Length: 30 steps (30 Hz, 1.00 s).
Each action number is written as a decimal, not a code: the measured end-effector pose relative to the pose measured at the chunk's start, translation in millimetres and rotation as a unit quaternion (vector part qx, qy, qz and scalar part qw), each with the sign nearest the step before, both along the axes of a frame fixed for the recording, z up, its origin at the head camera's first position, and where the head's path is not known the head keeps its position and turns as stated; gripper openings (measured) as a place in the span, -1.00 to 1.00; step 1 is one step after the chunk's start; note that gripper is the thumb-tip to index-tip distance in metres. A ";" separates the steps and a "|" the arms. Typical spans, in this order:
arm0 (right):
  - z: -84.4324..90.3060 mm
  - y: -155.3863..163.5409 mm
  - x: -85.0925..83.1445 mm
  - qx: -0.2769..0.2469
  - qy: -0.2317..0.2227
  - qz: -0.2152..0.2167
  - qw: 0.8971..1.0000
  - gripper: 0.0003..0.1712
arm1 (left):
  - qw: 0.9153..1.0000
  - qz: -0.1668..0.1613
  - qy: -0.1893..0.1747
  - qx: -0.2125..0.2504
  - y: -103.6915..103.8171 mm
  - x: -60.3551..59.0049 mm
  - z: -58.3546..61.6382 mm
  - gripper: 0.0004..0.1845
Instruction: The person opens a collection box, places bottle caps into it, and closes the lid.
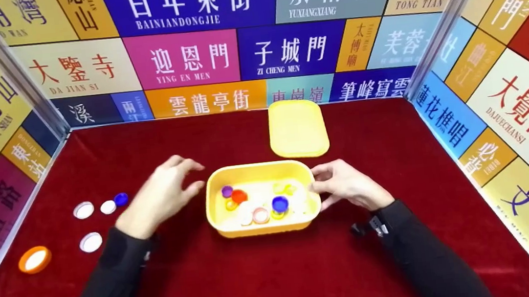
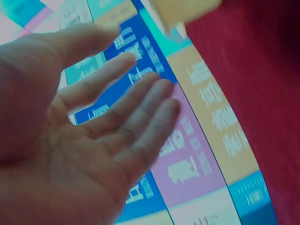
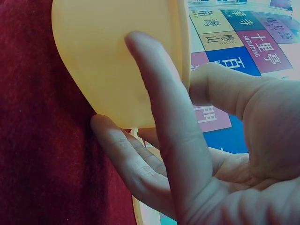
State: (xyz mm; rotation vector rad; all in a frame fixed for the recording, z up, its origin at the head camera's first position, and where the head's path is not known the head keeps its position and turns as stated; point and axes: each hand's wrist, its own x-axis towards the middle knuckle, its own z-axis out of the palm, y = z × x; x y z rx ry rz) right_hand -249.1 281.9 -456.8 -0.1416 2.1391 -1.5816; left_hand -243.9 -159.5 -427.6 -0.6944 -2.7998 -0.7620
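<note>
**Right hand steadies the yellow tub while the left hovers beside it**

Black sleeves point(image 1: 111, 282) fill the bottom of the head view, reaching over the red cloth point(image 1: 259, 287). Between the hands sits the yellow tub point(image 1: 217, 217), open, with bottle caps point(image 1: 279, 203) of several colours inside. The right hand point(image 1: 347, 186) touches the tub's right rim, thumb and fingers bent around the edge. The left hand point(image 1: 161, 196) hovers just left of the tub, fingers spread and holding nothing. Further left lie 5 loose caps: 3 white caps point(image 1: 90, 242), a blue cap point(image 1: 121, 199) and an orange cap point(image 1: 35, 259). The yellow lid point(image 1: 297, 128) lies behind the tub.

From the left wrist, the left hand point(image 2: 84, 140) shows an empty palm with loosely straight fingers.

From the right wrist, the right hand point(image 3: 197, 154) has fingers point(image 3: 154, 93) laid on the tub's point(image 3: 103, 56) outer wall, the thumb at the rim.

A good way through this step is probably to keep the tub braced while the free hand goes for 1 loose cap at a time.
</note>
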 end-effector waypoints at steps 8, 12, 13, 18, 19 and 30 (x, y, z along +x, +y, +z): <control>-0.9 -0.5 1.0 -0.002 -0.001 0.003 1.000 -0.46 | 0.991 0.051 -0.105 -0.063 -43.4 -3.0 0.2 -0.57; -0.9 -0.7 0.8 -0.004 -0.001 -0.002 1.000 -0.44 | 0.980 0.056 -0.155 -0.115 -57.1 -6.8 -4.3 -0.56; -0.8 -0.6 0.8 -0.005 -0.001 -0.002 1.000 -0.44 | 0.978 0.055 -0.160 -0.126 -59.7 -7.8 -5.4 -0.57; -0.9 0.2 0.4 -0.006 0.001 -0.002 1.000 -0.44 | 0.969 0.067 -0.191 -0.145 -68.6 -9.7 -8.5 -0.63; -1.0 0.3 0.3 -0.006 0.001 -0.002 1.000 -0.43 | 0.967 0.069 -0.196 -0.146 -69.5 -9.6 -8.5 -0.64; 0.1 0.2 1.1 0.000 0.002 0.001 1.000 -0.44 | 0.965 0.092 -0.199 -0.145 -77.3 -8.2 -9.3 -0.64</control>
